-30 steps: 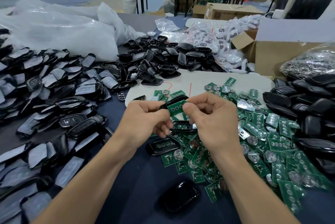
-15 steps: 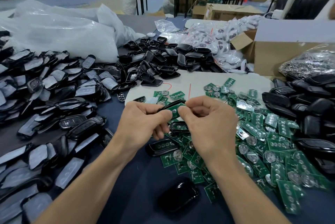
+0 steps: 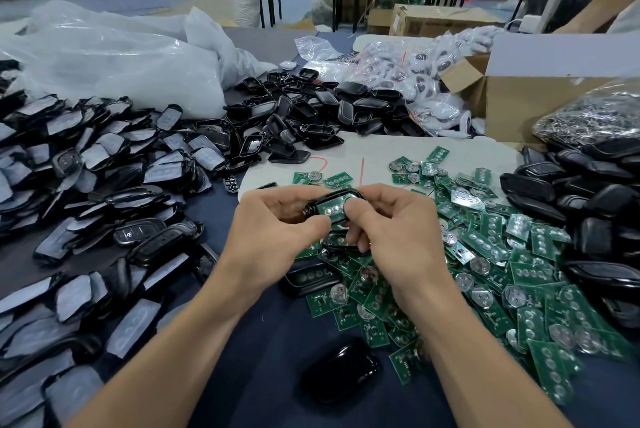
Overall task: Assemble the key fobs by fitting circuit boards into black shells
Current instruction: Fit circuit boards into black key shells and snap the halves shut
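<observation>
My left hand [image 3: 273, 230] grips a black key fob shell [image 3: 320, 205] at its left end, above the table's middle. A green circuit board [image 3: 333, 208] lies inside the shell's frame. My right hand [image 3: 394, 230] holds the shell's right end, its thumb pressing on the board. Both hands hide most of the shell. Below them lie a black shell with a board in it [image 3: 313, 277] and a glossy black shell [image 3: 341, 374] near the front edge.
Loose green boards [image 3: 495, 268] with coin cells spread to the right. Black shells are heaped at the left [image 3: 86, 185], back [image 3: 311, 109] and right [image 3: 595, 206]. Clear plastic bags [image 3: 114, 64], a cardboard box [image 3: 526, 98] and bagged parts [image 3: 415, 74] stand behind.
The green board, held above the shell by my right hand, now sits inside the shell's frame. Both hands have closed in on the shell.
</observation>
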